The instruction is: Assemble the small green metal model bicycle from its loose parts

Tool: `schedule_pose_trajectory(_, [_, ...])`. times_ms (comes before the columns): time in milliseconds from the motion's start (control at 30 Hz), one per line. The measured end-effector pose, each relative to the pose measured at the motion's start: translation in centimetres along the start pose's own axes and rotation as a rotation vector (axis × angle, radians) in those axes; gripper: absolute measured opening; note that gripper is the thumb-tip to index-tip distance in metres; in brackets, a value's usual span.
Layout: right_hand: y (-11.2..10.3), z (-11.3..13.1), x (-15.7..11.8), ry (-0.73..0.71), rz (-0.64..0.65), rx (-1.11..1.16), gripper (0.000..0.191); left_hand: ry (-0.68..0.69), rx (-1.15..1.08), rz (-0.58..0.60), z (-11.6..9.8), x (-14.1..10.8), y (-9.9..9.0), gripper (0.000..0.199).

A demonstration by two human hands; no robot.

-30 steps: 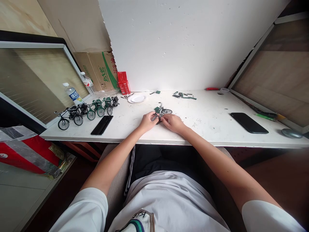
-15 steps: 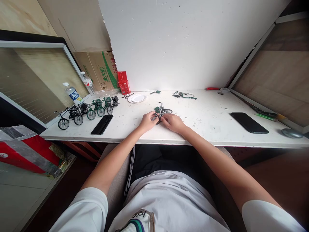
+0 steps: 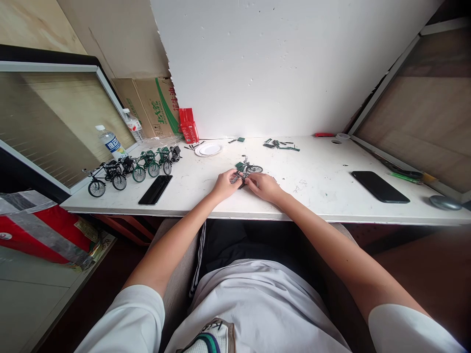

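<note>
A small black model bicycle (image 3: pixel 254 168) is held tilted over the white table, its front wheel and handlebar pointing away from me. My left hand (image 3: pixel 225 186) grips the near end from the left, fingers closed around the rear wheel area. From the right, my right hand (image 3: pixel 265 187) pinches the near part of the same bicycle with closed fingers. A green piece (image 3: pixel 239 166) shows just beyond my left fingertips; whether it is attached to the bicycle I cannot tell. My fingers hide the rear of the bicycle.
Several model bicycles (image 3: pixel 139 173) stand at the left near a phone (image 3: pixel 156 190) and bottles (image 3: pixel 112 142). White plates (image 3: pixel 209 149), loose green and black parts (image 3: pixel 281 145) and a red box (image 3: pixel 188 125) lie toward the back. Another phone (image 3: pixel 380 187) lies right.
Almost nothing differs. Both hands keep their grip on the model bicycle, whose front end has shifted very slightly.
</note>
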State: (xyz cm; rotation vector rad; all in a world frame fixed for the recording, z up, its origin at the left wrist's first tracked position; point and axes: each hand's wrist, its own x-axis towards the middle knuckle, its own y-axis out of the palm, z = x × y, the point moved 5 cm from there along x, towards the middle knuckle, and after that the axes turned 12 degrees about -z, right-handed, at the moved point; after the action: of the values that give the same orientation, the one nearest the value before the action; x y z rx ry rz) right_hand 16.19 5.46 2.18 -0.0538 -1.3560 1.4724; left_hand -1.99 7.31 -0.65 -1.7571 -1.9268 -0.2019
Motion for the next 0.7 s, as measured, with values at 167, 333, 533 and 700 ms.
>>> schedule_pose_trajectory(167, [0.12,-0.08,0.02,-0.007,0.001,-0.001,0.038,0.008,0.012,-0.010,0.03,0.03,-0.05,0.025])
schedule_pose_trajectory(333, [0.16,-0.13,0.01,-0.021,0.000,0.000,0.038,0.010,0.016,-0.009,0.03,0.01,-0.03,0.025])
schedule_pose_trajectory(533, [0.10,-0.03,0.02,-0.012,0.010,-0.003,0.040,0.003,0.004,-0.011,0.26,0.06,0.01,0.025])
schedule_pose_trajectory(700, [0.11,0.03,0.04,-0.013,0.015,-0.002,0.040,0.014,0.018,-0.010,0.29,0.07,-0.01,0.023])
